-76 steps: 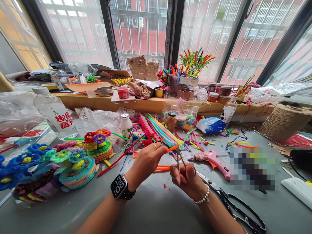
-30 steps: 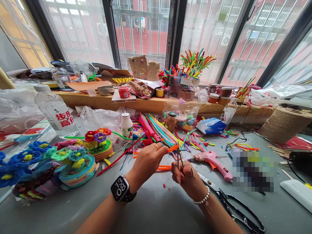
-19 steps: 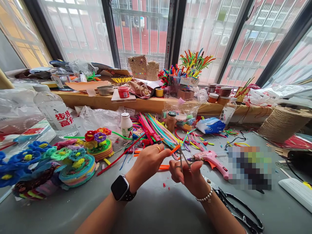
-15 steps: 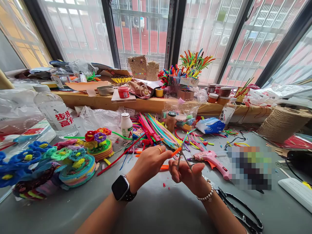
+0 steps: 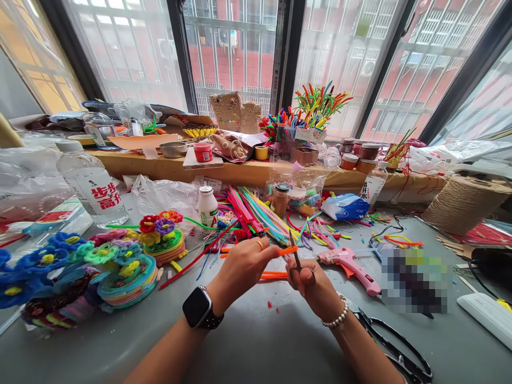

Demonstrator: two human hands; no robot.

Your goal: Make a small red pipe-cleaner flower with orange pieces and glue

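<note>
My left hand (image 5: 242, 266), with a ring and a black smartwatch on the wrist, pinches a short orange pipe cleaner (image 5: 287, 250) above the grey table (image 5: 256, 341). My right hand (image 5: 314, 288), with a pearl bracelet, grips small scissors (image 5: 296, 258). Their blades are closed and lie right at the pipe cleaner's free end. More orange pieces (image 5: 274, 276) lie on the table under my hands.
A pink glue gun (image 5: 348, 262) and large black scissors (image 5: 394, 349) lie to the right. Pipe-cleaner flower coasters (image 5: 128, 269) sit left, loose pipe cleaners (image 5: 256, 213) behind, a water bottle (image 5: 92, 184) far left, a twine spool (image 5: 466, 202) far right. A cluttered wooden shelf (image 5: 240, 170) runs below the window.
The small scissors' blades, apart half a second ago, have closed at the orange pipe cleaner's end. My right hand shifted slightly; my left hand stayed put.
</note>
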